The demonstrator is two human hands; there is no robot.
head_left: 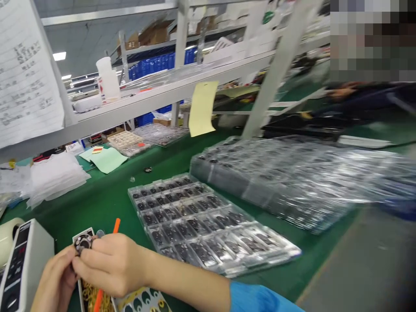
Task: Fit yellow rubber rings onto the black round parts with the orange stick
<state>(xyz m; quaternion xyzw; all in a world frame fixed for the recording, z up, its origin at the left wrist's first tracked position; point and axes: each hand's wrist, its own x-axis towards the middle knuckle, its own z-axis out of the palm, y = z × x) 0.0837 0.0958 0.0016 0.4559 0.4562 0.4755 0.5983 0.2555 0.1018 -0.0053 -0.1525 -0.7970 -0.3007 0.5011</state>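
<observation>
At the lower left, my left hand (56,277) and my right hand (113,264) meet around a small round black and metallic part (83,243). The fingertips of both hands pinch it from either side. An orange stick (117,225) runs through my right hand, its two ends showing above and below the fingers. Below the hands lies a narrow white box (80,299) with small yellow pieces inside. Beside it is a sheet with dark oval stickers (146,299). A clear compartment tray (195,216) full of small black parts lies right of my hands.
A stack of clear trays (276,173) covers the right of the green table (107,193). A white device (29,268) stands at lower left. White sheets (56,175) lie behind it. A metal shelf rail (156,102) with a yellow note (203,108) crosses above. A person's arm (364,102) shows at upper right.
</observation>
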